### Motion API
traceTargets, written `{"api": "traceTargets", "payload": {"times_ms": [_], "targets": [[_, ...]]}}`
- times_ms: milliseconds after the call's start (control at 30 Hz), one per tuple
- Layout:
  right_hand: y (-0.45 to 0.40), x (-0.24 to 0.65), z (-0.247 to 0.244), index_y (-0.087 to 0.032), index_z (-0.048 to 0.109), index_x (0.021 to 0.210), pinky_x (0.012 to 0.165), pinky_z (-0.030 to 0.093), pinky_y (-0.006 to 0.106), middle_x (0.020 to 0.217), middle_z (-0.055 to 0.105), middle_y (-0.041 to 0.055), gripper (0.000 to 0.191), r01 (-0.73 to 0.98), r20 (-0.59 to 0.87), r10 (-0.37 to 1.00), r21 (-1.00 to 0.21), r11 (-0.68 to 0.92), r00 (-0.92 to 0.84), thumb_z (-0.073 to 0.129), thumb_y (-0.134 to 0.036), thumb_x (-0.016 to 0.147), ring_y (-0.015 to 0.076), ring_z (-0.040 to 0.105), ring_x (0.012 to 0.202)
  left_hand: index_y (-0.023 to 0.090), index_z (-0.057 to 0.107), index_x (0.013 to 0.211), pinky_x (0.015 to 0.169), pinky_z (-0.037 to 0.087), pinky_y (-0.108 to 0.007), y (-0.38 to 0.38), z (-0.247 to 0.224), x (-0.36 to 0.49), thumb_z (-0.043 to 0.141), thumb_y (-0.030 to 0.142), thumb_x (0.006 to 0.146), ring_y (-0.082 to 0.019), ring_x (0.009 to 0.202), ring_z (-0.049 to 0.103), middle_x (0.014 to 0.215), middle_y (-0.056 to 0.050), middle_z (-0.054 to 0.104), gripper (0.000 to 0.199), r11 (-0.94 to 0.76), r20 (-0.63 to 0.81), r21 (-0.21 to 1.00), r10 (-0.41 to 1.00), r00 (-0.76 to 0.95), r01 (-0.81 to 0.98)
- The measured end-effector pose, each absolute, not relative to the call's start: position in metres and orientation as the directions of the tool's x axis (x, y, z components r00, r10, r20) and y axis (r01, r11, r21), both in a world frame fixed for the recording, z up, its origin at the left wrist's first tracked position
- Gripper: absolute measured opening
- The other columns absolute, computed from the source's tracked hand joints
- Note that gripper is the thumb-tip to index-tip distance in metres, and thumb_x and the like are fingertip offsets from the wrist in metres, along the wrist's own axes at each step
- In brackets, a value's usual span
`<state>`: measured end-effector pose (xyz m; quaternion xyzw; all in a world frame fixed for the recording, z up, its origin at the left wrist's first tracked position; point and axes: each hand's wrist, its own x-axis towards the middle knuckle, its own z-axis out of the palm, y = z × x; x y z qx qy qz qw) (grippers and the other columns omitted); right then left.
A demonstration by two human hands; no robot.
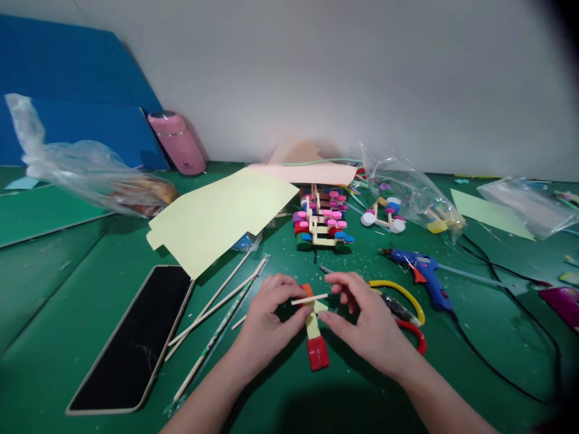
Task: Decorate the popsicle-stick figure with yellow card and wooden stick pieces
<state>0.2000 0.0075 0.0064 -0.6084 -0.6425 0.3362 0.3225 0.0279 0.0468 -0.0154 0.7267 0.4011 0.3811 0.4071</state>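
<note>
My left hand (271,316) pinches a short pale wooden stick (312,299) between thumb and fingers near its left end. The stick lies nearly level, its right end free and pointing at my right hand (368,319). That hand holds nothing, its thumb and forefinger parted around a gap. Beneath the stick, partly covered by my fingers, is a narrow piece with a red block (318,354) at the near end, an orange-red far end and a pale yellow middle. Scissors (409,301) with yellow and red handles lie beside and partly under my right hand.
A blue glue gun (420,271) with a black cord lies at right. Small stick models (323,226) with coloured wheels stand in a row behind my hands. Left are long sticks (217,304), a phone (131,343), yellow paper (221,217) and a pink bottle (178,143).
</note>
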Motion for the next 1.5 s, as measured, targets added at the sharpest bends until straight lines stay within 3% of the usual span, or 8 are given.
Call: {"api": "traceTargets", "payload": {"times_ms": [267, 533, 1500], "targets": [[0.023, 0.196, -0.009, -0.021, 0.062, 0.084, 0.053, 0.037, 0.023, 0.073, 0.050, 0.0003, 0.010, 0.392, 0.031, 0.987, -0.915, 0.091, -0.158, 0.056, -0.027, 0.079, 0.0127, 0.046, 0.063, 0.020, 0.068, 0.076, 0.067, 0.046, -0.030, 0.049, -0.011, 0.028, 0.057, 0.016, 0.074, -0.018, 0.076, 0.056, 0.075, -0.004, 0.056, 0.012, -0.291, 0.185, 0.925, 0.905, 0.383, 0.243], [0.024, 0.200, -0.012, -0.021, 0.064, 0.080, 0.053, 0.038, 0.024, 0.074, 0.053, 0.0012, 0.008, 0.344, 0.053, 0.980, -0.932, 0.117, -0.190, 0.057, -0.026, 0.079, 0.0124, 0.049, 0.063, 0.021, 0.068, 0.079, 0.072, 0.046, -0.031, 0.047, -0.013, 0.027, 0.056, 0.016, 0.076, -0.018, 0.080, 0.055, 0.081, -0.005, 0.056, 0.013, -0.221, 0.112, 0.952, 0.896, 0.430, 0.214], [0.022, 0.203, -0.017, -0.019, 0.063, 0.086, 0.053, 0.038, 0.023, 0.078, 0.052, 0.0014, 0.011, 0.300, 0.108, 0.974, -0.940, 0.166, -0.201, 0.057, -0.018, 0.077, 0.0109, 0.047, 0.063, 0.019, 0.061, 0.077, 0.073, 0.045, -0.032, 0.045, -0.018, 0.031, 0.054, 0.014, 0.076, -0.018, 0.082, 0.055, 0.082, -0.005, 0.056, 0.009, -0.227, 0.138, 0.960, 0.895, 0.424, 0.167]]}}
